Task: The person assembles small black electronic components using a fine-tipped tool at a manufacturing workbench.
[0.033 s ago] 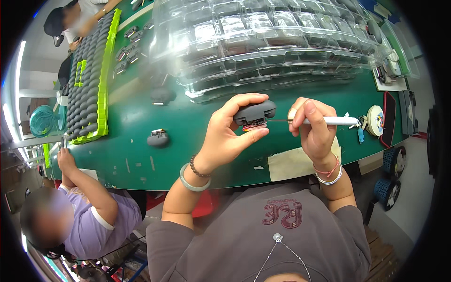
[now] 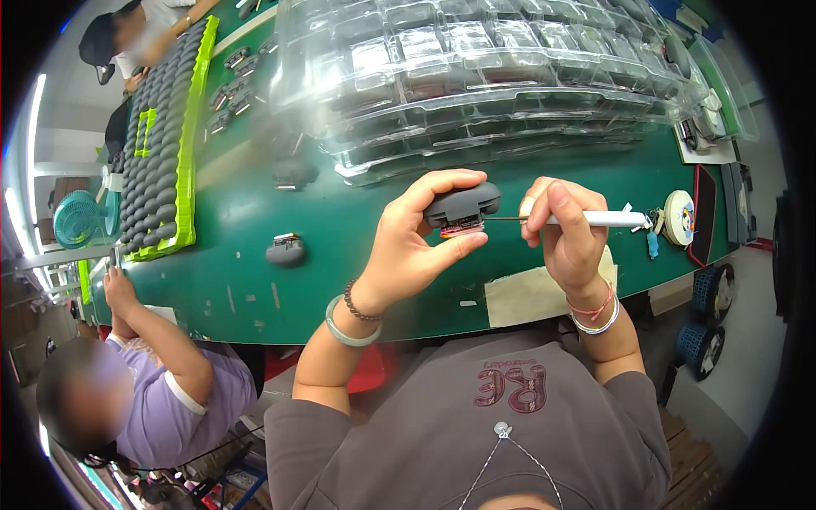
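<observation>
My left hand (image 2: 418, 228) is closed round a dark grey rounded electronic case (image 2: 461, 201), thumb below and fingers above. The case's side facing down shows exposed inner parts and a strip of red. In my right hand (image 2: 563, 228) is a screwdriver (image 2: 602, 218) with a white handle and a thin metal shaft, gripped between thumb and fingers. The shaft points left, its end at the right side of the case. Whether the tip touches a part inside cannot be made out.
Stacked clear plastic trays (image 2: 493, 93) cover the table's far side. Another grey case (image 2: 286, 250) lies to the left on the green table (image 2: 357, 204). A lime-green tray (image 2: 185, 170) holds several grey cases. A round tin (image 2: 679, 218) stands right. Co-workers sit at left.
</observation>
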A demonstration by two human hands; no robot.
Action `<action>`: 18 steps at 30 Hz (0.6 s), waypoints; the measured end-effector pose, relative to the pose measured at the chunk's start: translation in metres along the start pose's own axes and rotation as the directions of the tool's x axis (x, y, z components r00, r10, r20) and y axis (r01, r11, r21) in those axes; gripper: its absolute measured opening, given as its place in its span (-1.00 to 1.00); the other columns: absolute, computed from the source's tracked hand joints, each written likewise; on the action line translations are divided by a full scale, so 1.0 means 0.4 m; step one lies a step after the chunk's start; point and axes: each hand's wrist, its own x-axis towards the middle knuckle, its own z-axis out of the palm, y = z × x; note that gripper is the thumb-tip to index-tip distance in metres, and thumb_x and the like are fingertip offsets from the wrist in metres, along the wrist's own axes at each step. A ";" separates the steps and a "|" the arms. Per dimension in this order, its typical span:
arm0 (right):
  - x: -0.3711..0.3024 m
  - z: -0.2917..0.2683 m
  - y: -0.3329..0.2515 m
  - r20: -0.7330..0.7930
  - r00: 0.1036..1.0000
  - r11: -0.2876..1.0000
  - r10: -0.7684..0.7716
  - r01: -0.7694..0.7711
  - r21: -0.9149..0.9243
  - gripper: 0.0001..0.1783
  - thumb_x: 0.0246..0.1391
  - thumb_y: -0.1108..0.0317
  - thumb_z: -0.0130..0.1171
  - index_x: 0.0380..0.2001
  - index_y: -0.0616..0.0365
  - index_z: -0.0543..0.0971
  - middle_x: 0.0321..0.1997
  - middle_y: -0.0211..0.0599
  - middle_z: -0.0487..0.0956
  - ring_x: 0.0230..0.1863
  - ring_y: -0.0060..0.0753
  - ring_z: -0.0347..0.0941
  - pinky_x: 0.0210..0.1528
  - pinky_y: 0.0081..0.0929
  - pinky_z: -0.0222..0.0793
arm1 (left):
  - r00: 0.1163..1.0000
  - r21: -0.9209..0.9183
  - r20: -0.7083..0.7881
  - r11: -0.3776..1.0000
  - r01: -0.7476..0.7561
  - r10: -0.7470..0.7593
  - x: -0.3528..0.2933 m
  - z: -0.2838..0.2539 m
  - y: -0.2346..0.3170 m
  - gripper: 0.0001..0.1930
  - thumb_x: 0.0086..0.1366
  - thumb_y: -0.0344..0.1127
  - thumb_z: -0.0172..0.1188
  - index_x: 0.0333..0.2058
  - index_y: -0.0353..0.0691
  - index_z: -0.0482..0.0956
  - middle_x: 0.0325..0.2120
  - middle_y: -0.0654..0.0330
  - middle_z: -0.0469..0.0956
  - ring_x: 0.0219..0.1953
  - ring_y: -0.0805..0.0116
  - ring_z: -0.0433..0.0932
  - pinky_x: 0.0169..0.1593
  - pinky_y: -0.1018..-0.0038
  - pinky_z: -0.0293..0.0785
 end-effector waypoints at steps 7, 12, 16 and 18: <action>0.003 0.002 0.009 -0.041 0.975 0.947 0.218 -0.201 0.249 -0.51 0.18 0.21 -0.25 -0.79 0.19 0.32 -0.76 -0.25 0.32 -0.78 -0.56 0.15 -0.71 -0.62 0.09 | 0.997 -0.070 0.045 0.995 0.073 -0.070 -0.005 -0.001 0.001 -0.46 -0.06 -0.55 0.27 -0.06 -0.35 0.29 -0.06 0.06 0.36 -0.09 0.40 0.40 -0.08 0.52 0.39; 0.006 -0.012 0.032 0.073 0.945 0.822 0.319 -0.314 0.474 -0.54 0.18 0.21 -0.24 -0.74 0.17 0.35 -0.75 -0.27 0.35 -0.78 -0.54 0.17 -0.67 -0.59 0.12 | 0.994 -0.152 0.049 0.983 0.104 -0.098 -0.008 0.002 0.004 -0.47 -0.04 -0.55 0.24 -0.05 -0.34 0.26 -0.06 0.05 0.35 -0.13 0.40 0.42 -0.11 0.52 0.41; 0.005 -0.012 0.049 0.156 0.905 0.649 0.397 -0.396 0.650 -0.56 0.17 0.21 -0.20 -0.72 0.19 0.37 -0.73 -0.26 0.38 -0.77 -0.51 0.20 -0.63 -0.55 0.17 | 0.996 -0.186 0.042 0.978 0.089 -0.082 -0.009 0.004 0.003 -0.48 -0.02 -0.55 0.23 -0.05 -0.34 0.25 -0.07 0.05 0.35 -0.15 0.41 0.42 -0.13 0.52 0.43; 0.008 -0.008 0.041 0.142 0.899 0.669 0.415 -0.407 0.622 -0.55 0.17 0.21 -0.21 -0.73 0.20 0.37 -0.73 -0.25 0.38 -0.77 -0.51 0.20 -0.65 -0.57 0.16 | 0.996 -0.190 0.035 0.978 0.090 -0.085 -0.009 0.001 0.005 -0.48 -0.02 -0.54 0.23 -0.05 -0.35 0.26 -0.07 0.05 0.35 -0.15 0.42 0.42 -0.13 0.53 0.43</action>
